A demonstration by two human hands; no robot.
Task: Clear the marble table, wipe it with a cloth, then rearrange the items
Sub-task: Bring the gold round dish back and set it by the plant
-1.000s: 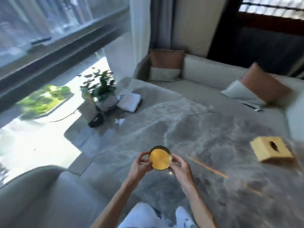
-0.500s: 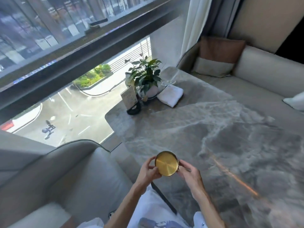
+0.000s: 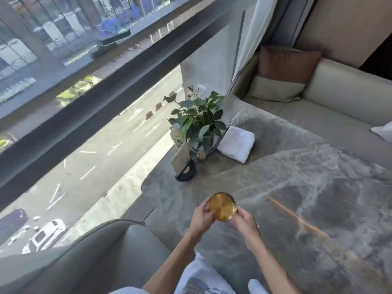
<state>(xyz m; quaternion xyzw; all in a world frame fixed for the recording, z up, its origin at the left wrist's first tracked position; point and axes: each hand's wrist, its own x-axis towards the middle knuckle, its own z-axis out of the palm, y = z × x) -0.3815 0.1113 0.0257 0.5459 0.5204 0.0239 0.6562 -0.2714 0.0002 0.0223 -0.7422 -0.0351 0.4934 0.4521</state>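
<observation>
Both hands grip gold dish [image 3: 222,206] over marble table [image 3: 297,198].
Left hand [image 3: 201,217] and right hand [image 3: 244,222] fingers curled on opposite rims.

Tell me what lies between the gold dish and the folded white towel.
Head view: only bare marble table between the gold dish and towel.

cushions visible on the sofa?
2. A brown-and-cream cushion stands in the sofa corner beyond the table; a pale cushion's corner shows at the right edge. Others may lie out of frame.
</observation>
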